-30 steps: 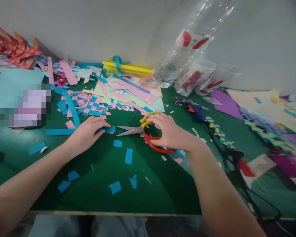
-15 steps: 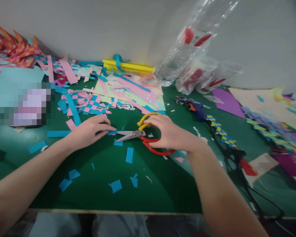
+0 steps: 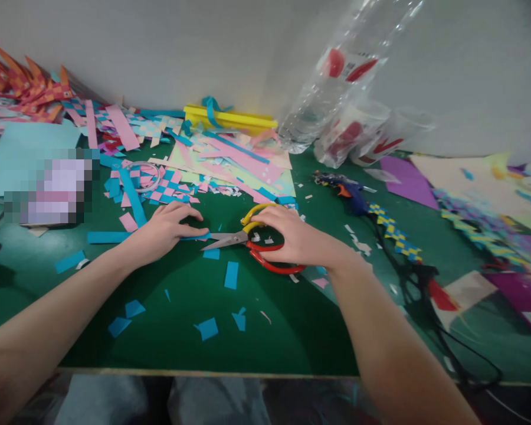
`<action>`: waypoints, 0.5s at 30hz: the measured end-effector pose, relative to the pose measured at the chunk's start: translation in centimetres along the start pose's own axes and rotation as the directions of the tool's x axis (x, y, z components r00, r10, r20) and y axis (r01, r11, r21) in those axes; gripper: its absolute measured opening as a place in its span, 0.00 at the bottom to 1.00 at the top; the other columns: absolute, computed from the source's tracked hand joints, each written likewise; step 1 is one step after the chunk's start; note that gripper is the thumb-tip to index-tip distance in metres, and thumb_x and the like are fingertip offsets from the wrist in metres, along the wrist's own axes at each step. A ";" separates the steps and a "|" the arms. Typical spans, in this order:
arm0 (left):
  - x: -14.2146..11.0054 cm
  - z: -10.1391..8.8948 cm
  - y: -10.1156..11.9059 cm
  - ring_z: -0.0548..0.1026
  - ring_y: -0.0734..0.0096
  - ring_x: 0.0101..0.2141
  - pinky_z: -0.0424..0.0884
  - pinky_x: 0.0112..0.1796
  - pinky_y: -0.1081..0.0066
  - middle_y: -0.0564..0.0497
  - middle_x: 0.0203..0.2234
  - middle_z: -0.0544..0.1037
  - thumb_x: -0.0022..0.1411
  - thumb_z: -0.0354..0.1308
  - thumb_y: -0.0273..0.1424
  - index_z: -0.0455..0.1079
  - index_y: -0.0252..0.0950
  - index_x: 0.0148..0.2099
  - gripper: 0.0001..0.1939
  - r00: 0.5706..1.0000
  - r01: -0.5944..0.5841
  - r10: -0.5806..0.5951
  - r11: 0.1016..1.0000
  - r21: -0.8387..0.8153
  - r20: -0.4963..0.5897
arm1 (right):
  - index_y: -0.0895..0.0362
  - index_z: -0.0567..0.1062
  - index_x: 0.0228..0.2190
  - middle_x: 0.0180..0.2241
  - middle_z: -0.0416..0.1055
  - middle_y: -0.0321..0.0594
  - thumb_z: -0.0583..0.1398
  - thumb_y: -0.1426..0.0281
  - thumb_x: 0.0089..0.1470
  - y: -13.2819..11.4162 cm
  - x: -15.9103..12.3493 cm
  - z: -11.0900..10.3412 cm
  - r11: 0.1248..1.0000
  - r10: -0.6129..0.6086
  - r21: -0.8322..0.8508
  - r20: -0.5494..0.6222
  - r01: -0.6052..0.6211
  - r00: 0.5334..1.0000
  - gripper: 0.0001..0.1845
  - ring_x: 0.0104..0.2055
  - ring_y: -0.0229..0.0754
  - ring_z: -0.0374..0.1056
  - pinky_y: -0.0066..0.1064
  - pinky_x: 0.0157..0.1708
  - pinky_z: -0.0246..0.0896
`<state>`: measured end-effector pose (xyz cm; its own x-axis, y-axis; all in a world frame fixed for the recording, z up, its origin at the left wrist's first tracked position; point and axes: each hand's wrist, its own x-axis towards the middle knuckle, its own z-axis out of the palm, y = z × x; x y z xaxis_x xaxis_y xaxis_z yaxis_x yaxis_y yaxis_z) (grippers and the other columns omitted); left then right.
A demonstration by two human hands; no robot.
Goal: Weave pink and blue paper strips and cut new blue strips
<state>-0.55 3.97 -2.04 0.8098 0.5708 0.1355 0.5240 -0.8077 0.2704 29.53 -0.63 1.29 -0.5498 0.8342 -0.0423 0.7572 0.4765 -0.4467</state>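
My left hand [image 3: 166,233] presses a narrow blue paper strip [image 3: 108,237] against the table with its thumb, the index finger raised a little above. The strip runs beneath the hand, and its right end sticks out past the thumb tip. My right hand [image 3: 287,236] is wrapped round the handles of a pair of scissors [image 3: 234,238], one loop yellow and one red. The blades point left and stand partly apart. One blade meets the strip's right end, its tip hidden there; the other shows below. Small blue paper offcuts [image 3: 231,275] lie close by.
Woven paper pieces and strips [image 3: 168,189] are heaped behind my left hand. A yellow folded piece [image 3: 230,121] sits by the wall. Plastic cups in clear sleeves [image 3: 336,94] lean at the back. A dark glue gun [image 3: 354,198] with a cable lies to the right.
The scissors have shifted left, and a blade that was clear of the strip now meets its end. My left index finger has lifted away from the thumb.
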 end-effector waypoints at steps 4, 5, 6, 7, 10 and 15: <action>0.1 0.1 0.0 0.61 0.55 0.54 0.59 0.52 0.51 0.47 0.51 0.69 0.68 0.39 0.22 0.75 0.46 0.50 0.25 1.000 -0.002 0.002 1.000 -0.005 -0.010 | 0.50 0.70 0.46 0.49 0.68 0.44 0.61 0.67 0.47 0.2 -0.2 -0.4 0.999 -0.036 0.019 0.026 0.036 0.999 0.21 0.57 0.53 0.60 0.50 0.56 0.54; 0.1 0.1 0.0 0.61 0.56 0.54 0.59 0.52 0.51 0.47 0.51 0.69 0.67 0.39 0.22 0.75 0.46 0.50 0.25 1.000 -0.001 0.001 1.000 -0.007 -0.015 | 0.50 0.70 0.45 0.49 0.68 0.43 0.61 0.68 0.47 0.2 -0.3 -0.5 0.999 -0.037 0.022 0.027 0.037 0.999 0.20 0.57 0.53 0.60 0.50 0.56 0.54; 0.1 0.0 0.1 0.62 0.56 0.53 0.59 0.52 0.52 0.47 0.51 0.69 0.67 0.39 0.21 0.75 0.46 0.50 0.25 1.000 0.002 -0.002 1.000 -0.010 -0.018 | 0.50 0.70 0.45 0.48 0.69 0.43 0.61 0.68 0.47 0.3 -0.3 -0.6 0.999 -0.034 0.025 0.028 0.034 0.999 0.20 0.57 0.52 0.60 0.50 0.56 0.54; 0.1 0.0 0.1 0.62 0.57 0.54 0.59 0.53 0.52 0.47 0.51 0.69 0.66 0.39 0.20 0.75 0.46 0.50 0.26 1.000 0.007 -0.008 1.000 -0.015 -0.020 | 0.50 0.70 0.45 0.48 0.69 0.43 0.62 0.68 0.46 0.3 -0.4 -0.6 0.999 -0.028 0.029 0.026 0.028 0.999 0.21 0.58 0.53 0.59 0.50 0.57 0.54; 0.0 0.0 0.4 0.62 0.58 0.53 0.60 0.53 0.52 0.47 0.51 0.70 0.63 0.39 0.17 0.73 0.42 0.51 0.27 0.999 0.040 -0.041 0.999 -0.031 -0.035 | 0.49 0.69 0.45 0.52 0.66 0.42 0.63 0.66 0.46 0.7 -0.7 -0.7 0.998 0.013 0.063 -0.002 -0.012 1.000 0.22 0.60 0.53 0.57 0.50 0.58 0.53; 0.1 0.5 2.1 0.62 0.57 0.54 0.61 0.54 0.52 0.43 0.52 0.70 0.66 0.37 0.20 0.65 0.34 0.58 0.24 0.973 0.181 -0.191 0.980 -0.086 -0.129 | 0.50 0.66 0.47 0.58 0.60 0.43 0.62 0.62 0.48 1.5 -1.0 -0.8 0.994 0.098 0.055 -0.137 -0.091 0.986 0.24 0.58 0.54 0.59 0.49 0.56 0.55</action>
<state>0.79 2.23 -1.92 0.6537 0.7288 0.2036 0.6371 -0.6753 0.3717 31.48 -0.57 1.38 -0.4197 0.9069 0.0370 0.7835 0.3826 -0.4896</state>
